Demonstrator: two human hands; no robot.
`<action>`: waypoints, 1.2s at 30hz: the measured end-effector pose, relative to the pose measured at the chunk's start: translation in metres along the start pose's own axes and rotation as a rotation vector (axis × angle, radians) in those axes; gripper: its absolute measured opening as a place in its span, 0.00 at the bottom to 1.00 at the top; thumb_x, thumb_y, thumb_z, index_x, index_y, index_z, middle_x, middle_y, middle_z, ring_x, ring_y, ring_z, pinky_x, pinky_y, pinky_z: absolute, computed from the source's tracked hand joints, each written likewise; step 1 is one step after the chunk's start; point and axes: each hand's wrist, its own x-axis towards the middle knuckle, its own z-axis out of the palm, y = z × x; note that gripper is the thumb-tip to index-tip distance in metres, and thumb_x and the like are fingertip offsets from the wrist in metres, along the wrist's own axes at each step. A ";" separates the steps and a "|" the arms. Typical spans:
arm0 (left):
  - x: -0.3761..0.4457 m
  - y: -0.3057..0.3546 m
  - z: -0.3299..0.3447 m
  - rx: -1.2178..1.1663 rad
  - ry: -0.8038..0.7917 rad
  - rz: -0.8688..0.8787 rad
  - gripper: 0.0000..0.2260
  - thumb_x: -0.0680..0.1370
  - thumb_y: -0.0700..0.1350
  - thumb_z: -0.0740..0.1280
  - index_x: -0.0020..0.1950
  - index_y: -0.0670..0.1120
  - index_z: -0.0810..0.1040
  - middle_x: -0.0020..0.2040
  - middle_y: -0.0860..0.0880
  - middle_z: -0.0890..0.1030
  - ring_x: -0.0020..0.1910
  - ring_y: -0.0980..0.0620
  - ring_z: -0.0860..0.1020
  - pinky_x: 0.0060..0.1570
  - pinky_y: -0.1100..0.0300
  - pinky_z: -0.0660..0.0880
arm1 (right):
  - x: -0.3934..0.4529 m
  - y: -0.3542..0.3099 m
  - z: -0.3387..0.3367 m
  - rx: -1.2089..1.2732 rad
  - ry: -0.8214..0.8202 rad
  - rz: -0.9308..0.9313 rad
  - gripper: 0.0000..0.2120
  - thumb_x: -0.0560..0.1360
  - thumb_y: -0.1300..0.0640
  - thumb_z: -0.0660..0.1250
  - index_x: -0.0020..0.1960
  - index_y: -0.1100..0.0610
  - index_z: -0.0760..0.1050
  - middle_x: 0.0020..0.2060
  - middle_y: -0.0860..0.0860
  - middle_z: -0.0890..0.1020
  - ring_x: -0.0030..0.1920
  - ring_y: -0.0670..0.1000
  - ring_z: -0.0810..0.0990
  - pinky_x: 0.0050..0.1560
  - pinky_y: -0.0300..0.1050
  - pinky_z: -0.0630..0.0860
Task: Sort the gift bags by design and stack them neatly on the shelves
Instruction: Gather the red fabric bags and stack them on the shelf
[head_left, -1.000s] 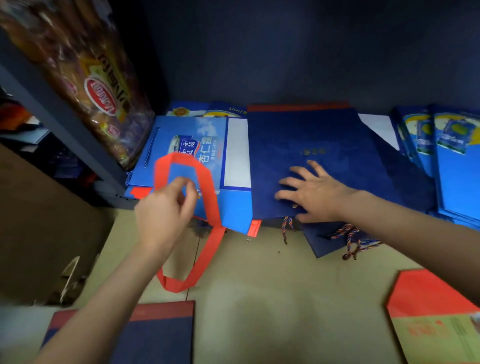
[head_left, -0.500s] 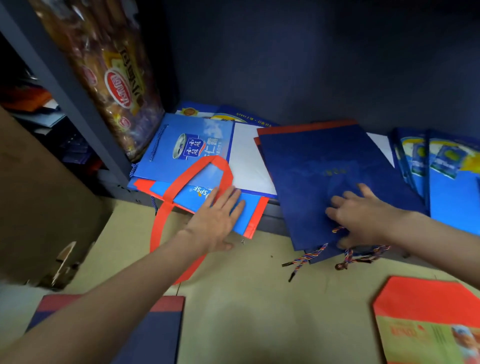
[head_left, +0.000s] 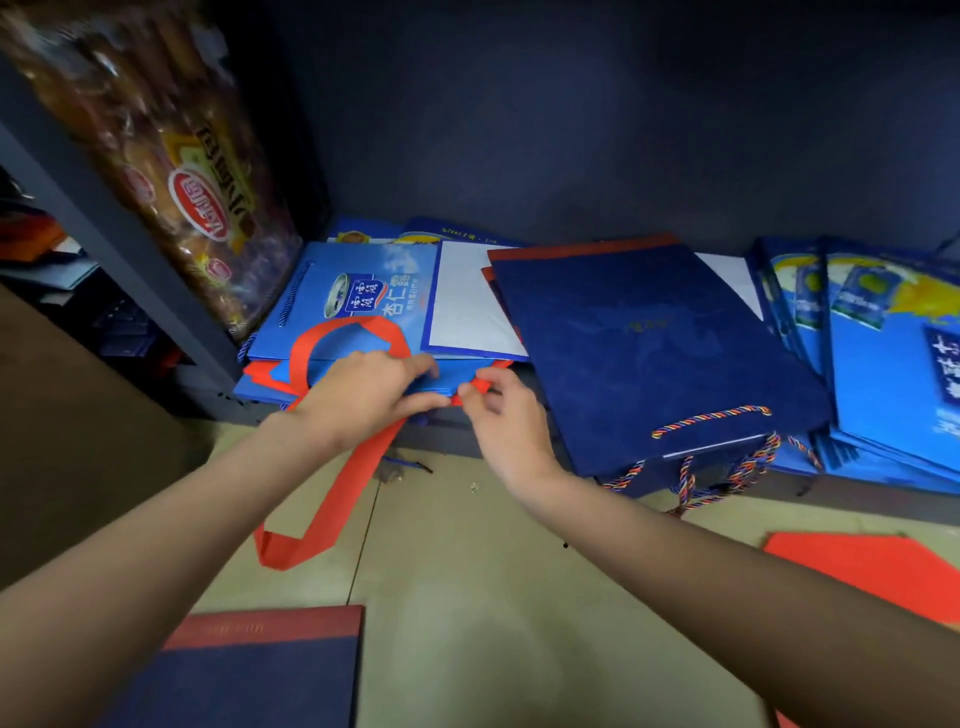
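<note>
A light-blue gift bag with red handle is gripped at the shelf edge by the left hand; its red corner is pinched by the right hand; a navy bag is seen just beside.

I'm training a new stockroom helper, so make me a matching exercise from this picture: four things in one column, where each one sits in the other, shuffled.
Things
1. navy bag with braided cord handles
2. red ribbon handle
3. snack packet
4. right hand

Places
A. upright against the left shelf post
B. at the red corner of the light blue bag pile
C. trailing off the shelf onto the floor
D. flat on the shelf, middle right

Pairs: 1-D, 2-C, 3-A, 4-B
</note>
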 end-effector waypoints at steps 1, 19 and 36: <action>-0.002 -0.003 -0.005 -0.026 0.041 0.003 0.28 0.72 0.70 0.54 0.59 0.51 0.74 0.51 0.47 0.82 0.52 0.44 0.78 0.47 0.53 0.70 | 0.001 -0.008 -0.003 0.002 0.029 -0.019 0.14 0.77 0.56 0.64 0.59 0.60 0.75 0.53 0.57 0.81 0.54 0.53 0.79 0.55 0.39 0.69; -0.017 0.003 -0.086 0.230 0.005 -0.161 0.22 0.77 0.64 0.55 0.64 0.53 0.69 0.58 0.48 0.80 0.57 0.43 0.77 0.53 0.52 0.73 | -0.004 -0.109 -0.140 0.090 -0.105 -0.455 0.22 0.68 0.78 0.57 0.45 0.53 0.76 0.40 0.53 0.81 0.37 0.42 0.78 0.44 0.34 0.75; 0.028 0.146 0.048 -0.110 -0.446 0.138 0.31 0.77 0.53 0.63 0.77 0.52 0.52 0.76 0.42 0.53 0.75 0.44 0.54 0.72 0.56 0.54 | -0.047 0.108 -0.309 0.197 -0.196 0.547 0.08 0.76 0.61 0.64 0.54 0.57 0.74 0.43 0.54 0.81 0.34 0.49 0.80 0.34 0.40 0.78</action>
